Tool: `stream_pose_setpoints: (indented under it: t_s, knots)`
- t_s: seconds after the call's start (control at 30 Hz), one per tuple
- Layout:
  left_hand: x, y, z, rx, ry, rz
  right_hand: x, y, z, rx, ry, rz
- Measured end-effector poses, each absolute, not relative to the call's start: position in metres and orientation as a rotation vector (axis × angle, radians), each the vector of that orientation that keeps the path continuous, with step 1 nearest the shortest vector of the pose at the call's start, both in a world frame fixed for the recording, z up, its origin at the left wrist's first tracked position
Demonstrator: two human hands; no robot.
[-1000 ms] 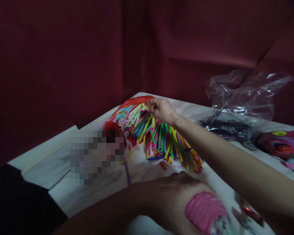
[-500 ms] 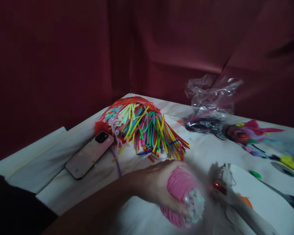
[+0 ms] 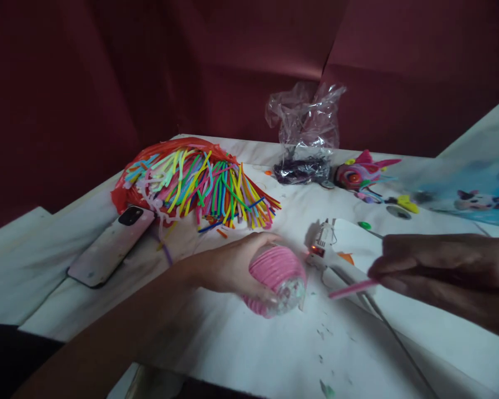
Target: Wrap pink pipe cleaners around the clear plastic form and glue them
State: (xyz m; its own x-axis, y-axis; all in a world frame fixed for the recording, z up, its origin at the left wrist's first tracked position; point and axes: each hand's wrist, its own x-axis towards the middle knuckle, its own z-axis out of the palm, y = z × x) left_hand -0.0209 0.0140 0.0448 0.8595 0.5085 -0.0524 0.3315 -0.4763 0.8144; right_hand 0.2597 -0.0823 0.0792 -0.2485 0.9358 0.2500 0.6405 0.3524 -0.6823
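Note:
My left hand [image 3: 237, 269] is wrapped round a plastic bottle [image 3: 280, 269] wound with rows of fuzzy pink pipe cleaner, lying tilted with its clear end toward me. To the right, my right hand [image 3: 444, 277] pinches a short pink pipe cleaner [image 3: 352, 289], whose free end points left toward the bottle without touching it. Between the two hands a white glue gun [image 3: 324, 244] with a glowing red light rests on the table, its cord running toward me. The right fingertips are partly blurred.
A red bag [image 3: 162, 147] spills many coloured pipe cleaners [image 3: 216, 191]. A phone [image 3: 112, 244] lies left. Behind stand a clear plastic bag [image 3: 307, 133] and a colourful pipe-cleaner figure [image 3: 357, 173]. A roll of tape [image 3: 398, 211], a green cap [image 3: 364, 225] and scraps lie about.
My right hand has come into view from the right with a pink pipe cleaner. The left hand still grips the bottle. The view has shifted right and down.

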Motion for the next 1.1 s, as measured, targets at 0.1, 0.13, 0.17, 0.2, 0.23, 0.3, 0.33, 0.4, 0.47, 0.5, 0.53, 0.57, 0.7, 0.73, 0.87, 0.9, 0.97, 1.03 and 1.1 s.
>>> stream_pose_setpoints:
  t_s: [0.1,0.13,0.17,0.2,0.23,0.3,0.33,0.4,0.47,0.5,0.53,0.57,0.7,0.73,0.87,0.9,0.97,1.03,1.1]
  knots:
    - [-0.009,0.011,0.048,2.124,0.5,0.236,0.251,-0.08,0.065,-1.426,-1.813,0.702]
    - [-0.005,0.011,0.049,2.13,0.47,0.236,0.249,-0.079,0.062,-1.426,-1.796,0.724]
    - [-0.002,0.011,0.05,2.135,0.455,0.232,0.249,-0.078,0.059,-1.419,-1.791,0.749]
    - [0.001,0.012,0.05,2.135,0.435,0.228,0.249,-0.077,0.056,-1.411,-1.784,0.785]
    - [0.004,0.012,0.05,2.129,0.427,0.221,0.25,-0.076,0.054,-1.397,-1.78,0.829]
    - [0.01,0.015,0.048,2.131,0.429,0.217,0.253,-0.074,0.048,-1.352,-1.781,0.932]
    - [0.012,0.016,0.047,2.139,0.447,0.22,0.254,-0.073,0.044,-1.322,-1.783,0.99]
    - [0.016,0.019,0.043,2.163,0.504,0.242,0.258,-0.069,0.036,-1.255,-1.785,1.106]
    - [0.02,0.023,0.038,2.171,0.56,0.267,0.261,-0.064,0.027,-1.191,-1.78,1.195]
    - [0.021,0.025,0.036,2.166,0.58,0.274,0.263,-0.061,0.023,-1.17,-1.776,1.224]
    - [0.023,0.027,0.034,2.158,0.599,0.274,0.264,-0.058,0.02,-1.157,-1.773,1.24]
    - [0.024,0.029,0.032,2.148,0.624,0.266,0.265,-0.056,0.017,-1.152,-1.768,1.246]
    - [0.028,0.035,0.027,2.137,0.702,0.247,0.266,-0.047,0.014,-1.173,-1.732,1.241]
    - [0.029,0.035,0.027,2.141,0.709,0.258,0.266,-0.046,0.014,-1.176,-1.727,1.238]
    - [0.026,0.039,0.026,2.128,0.708,0.274,0.265,-0.039,0.014,-1.17,-1.75,1.217]
    - [0.025,0.04,0.026,2.123,0.69,0.263,0.264,-0.038,0.014,-1.167,-1.766,1.219]
    - [0.02,0.043,0.025,2.12,0.657,0.227,0.261,-0.034,0.015,-1.167,-1.789,1.242]
    - [0.016,0.045,0.024,2.123,0.647,0.199,0.257,-0.031,0.015,-1.169,-1.806,1.274]
    - [0.013,0.046,0.021,2.125,0.666,0.189,0.252,-0.028,0.014,-1.171,-1.811,1.288]
